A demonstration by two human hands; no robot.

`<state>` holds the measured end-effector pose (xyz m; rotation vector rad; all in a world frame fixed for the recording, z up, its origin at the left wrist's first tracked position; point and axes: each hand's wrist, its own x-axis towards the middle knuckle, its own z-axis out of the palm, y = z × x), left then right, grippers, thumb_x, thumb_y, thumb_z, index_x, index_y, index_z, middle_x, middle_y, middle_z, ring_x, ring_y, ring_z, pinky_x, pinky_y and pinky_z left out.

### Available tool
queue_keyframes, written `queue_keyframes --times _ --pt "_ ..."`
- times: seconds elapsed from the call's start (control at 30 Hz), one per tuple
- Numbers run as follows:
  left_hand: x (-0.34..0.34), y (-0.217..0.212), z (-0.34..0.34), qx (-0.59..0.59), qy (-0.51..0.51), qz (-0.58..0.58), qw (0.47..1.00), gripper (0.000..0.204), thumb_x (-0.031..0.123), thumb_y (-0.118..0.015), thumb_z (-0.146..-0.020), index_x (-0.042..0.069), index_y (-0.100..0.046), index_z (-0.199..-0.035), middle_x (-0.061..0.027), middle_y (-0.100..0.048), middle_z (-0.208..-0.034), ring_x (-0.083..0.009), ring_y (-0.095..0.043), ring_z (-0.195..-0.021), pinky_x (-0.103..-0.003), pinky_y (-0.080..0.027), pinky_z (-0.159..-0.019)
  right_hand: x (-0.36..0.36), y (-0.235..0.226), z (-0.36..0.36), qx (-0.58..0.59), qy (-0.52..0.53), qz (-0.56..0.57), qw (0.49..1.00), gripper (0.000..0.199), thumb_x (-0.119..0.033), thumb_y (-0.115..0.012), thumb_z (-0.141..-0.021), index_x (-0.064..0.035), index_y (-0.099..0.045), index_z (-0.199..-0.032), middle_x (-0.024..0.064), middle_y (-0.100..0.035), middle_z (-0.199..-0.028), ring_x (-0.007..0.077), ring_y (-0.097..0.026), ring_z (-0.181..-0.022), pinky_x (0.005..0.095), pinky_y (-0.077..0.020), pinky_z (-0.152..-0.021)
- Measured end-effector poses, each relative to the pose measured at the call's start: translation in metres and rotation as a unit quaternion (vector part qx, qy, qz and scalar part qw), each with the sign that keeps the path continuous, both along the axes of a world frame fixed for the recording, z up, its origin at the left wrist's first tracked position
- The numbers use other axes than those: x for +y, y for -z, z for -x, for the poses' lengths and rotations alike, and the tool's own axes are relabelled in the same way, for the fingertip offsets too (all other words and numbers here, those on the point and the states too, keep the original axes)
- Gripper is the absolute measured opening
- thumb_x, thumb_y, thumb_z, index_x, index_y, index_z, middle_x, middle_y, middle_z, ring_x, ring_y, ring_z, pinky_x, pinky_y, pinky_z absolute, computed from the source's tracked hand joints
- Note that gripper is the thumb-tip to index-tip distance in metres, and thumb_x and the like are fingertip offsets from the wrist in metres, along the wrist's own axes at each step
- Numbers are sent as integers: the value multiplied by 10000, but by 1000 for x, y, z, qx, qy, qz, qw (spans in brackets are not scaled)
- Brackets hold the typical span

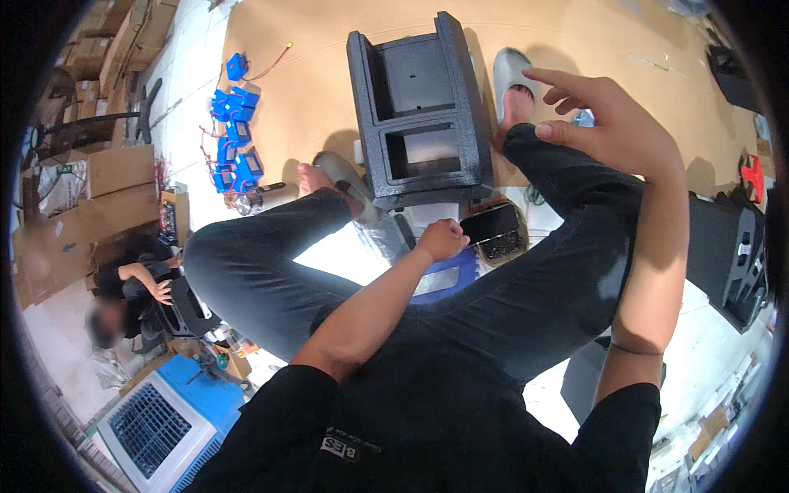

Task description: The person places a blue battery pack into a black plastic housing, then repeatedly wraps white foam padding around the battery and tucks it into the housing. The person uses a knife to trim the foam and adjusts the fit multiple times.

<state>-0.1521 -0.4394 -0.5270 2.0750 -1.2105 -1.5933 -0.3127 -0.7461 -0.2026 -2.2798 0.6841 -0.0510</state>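
A black, rough-coated speaker cabinet (pixel 376 131) with two open compartments lies on the cardboard between my feet. My left hand (pixel 444 241) is closed just below its near end; I cannot make out what, if anything, is in the fingers. Beside those fingertips a flat black phone-like slab (pixel 491 222) rests over a small box of dark screws (pixel 503 246). Under my left hand is a blue and white object (pixel 448 278), partly hidden. My right hand (pixel 608 123) is raised over my right leg, fingers apart, holding nothing.
Several blue battery packs (pixel 238 131) with wires lie at the left, with a round metal part (pixel 246 202) nearby. A co-worker (pixel 136 287) sits lower left by a blue and white air cooler (pixel 152 423). Black cabinets (pixel 727 255) and a red tool (pixel 751 174) are at the right.
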Motion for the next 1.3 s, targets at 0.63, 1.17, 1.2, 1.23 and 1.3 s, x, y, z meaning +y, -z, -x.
queue_keyframes --times 0.63,1.17,1.2,1.23,1.3 --pt "-39 -174 -471 -276 154 -287 904 623 563 -796 -844 21 -760 -1148 -168 -784 -1045 -293 -758 -858 -484 -595 -742 2 -8 -15 78 36 -28 996 785 -301 -797 -845 -93 -523 -1550 152 -660 -1262 272 -614 -1118 423 -475 -1041" --pt "70 104 -686 -442 -116 -247 855 946 545 -791 -788 -84 -503 -1432 -293 -675 -1302 -412 -681 -1191 -476 -549 -1028 -11 11 -136 355 15 23 935 818 -240 -864 -756 -87 -547 -1494 235 -667 -1301 434 -625 -1230 506 -484 -1044" --pt "75 125 -692 -469 -90 -265 838 1013 586 -768 -791 -120 -456 -1448 -315 -637 -1348 -424 -658 -1228 -471 -536 -1048 -12 13 -140 338 21 2 941 817 -247 -862 -757 -96 -548 -1496 236 -670 -1293 437 -630 -1220 507 -486 -1041" --pt "80 142 -699 -494 -65 -283 819 1083 627 -745 -795 -155 -409 -1463 -338 -600 -1394 -436 -634 -1266 -466 -523 -1067 -12 14 -144 348 28 -18 937 816 -253 -861 -758 -105 -549 -1497 238 -672 -1285 439 -635 -1209 508 -489 -1038" --pt "89 155 -714 -532 35 -286 796 1034 661 -699 -808 -132 -478 -1434 -345 -624 -1352 -425 -660 -1231 -467 -535 -1042 -11 14 -149 343 -9 -1 939 802 -264 -853 -779 -102 -545 -1501 231 -693 -1217 428 -663 -1144 504 -512 -996"
